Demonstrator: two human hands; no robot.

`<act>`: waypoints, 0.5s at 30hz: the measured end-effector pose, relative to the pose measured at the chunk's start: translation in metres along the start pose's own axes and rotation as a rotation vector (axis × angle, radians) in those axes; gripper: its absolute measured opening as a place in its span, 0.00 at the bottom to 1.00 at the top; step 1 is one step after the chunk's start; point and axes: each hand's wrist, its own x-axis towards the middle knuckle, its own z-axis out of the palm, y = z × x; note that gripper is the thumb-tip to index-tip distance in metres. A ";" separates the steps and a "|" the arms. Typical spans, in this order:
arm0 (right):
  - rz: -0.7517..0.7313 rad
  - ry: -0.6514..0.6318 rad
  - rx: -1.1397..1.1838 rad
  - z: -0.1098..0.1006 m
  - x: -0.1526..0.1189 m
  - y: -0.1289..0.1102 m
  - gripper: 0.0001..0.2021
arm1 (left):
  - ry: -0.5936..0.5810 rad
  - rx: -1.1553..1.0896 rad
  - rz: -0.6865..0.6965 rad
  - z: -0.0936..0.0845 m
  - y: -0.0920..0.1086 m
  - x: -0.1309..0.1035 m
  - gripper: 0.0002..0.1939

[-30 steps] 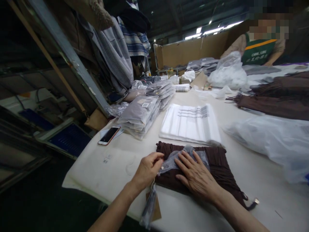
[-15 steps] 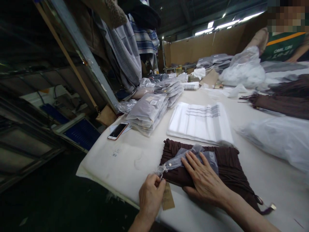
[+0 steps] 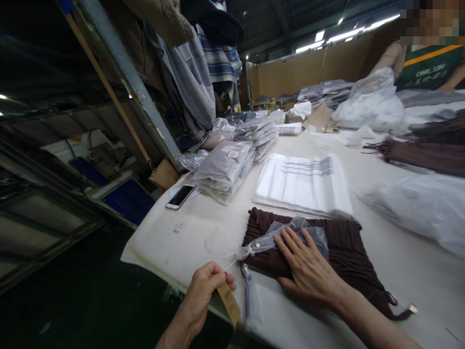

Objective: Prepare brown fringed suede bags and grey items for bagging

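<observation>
A dark brown gathered-fabric bag [image 3: 348,252] lies flat at the table's near edge. My right hand [image 3: 308,266] rests spread on it, over a crumpled piece of clear plastic [image 3: 269,236]. My left hand [image 3: 209,288] is closed in a pinch at the top of a tan hang tag [image 3: 229,303], left of the bag. A thin white string [image 3: 231,264] runs from those fingers toward the bag's left corner. There, a narrow plastic-covered strip [image 3: 251,298] hangs down beside a metal clasp. A cord with a metal end [image 3: 412,309] sticks out at the bag's right.
Behind the bag lies a folded white striped cloth [image 3: 301,186]. A phone [image 3: 180,196] and stacked plastic-wrapped packages [image 3: 223,167] stand at the left. On the right are plastic bags [image 3: 421,206] and more brown bags [image 3: 428,157]. A person [image 3: 428,68] stands across the table.
My left hand has moved left and a little toward me from the bag's corner, drawing the tag along and stretching its string. My right hand has stayed on the bag.
</observation>
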 end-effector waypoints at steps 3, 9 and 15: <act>0.020 -0.086 0.004 -0.006 0.004 -0.007 0.40 | 0.031 0.041 0.025 -0.005 0.003 0.001 0.11; 0.071 -0.329 -0.037 -0.024 0.018 -0.021 0.38 | 0.050 0.380 0.066 -0.011 0.002 0.014 0.10; 0.108 -0.456 0.055 -0.042 0.031 -0.012 0.34 | 0.030 0.401 0.118 -0.005 0.006 0.027 0.10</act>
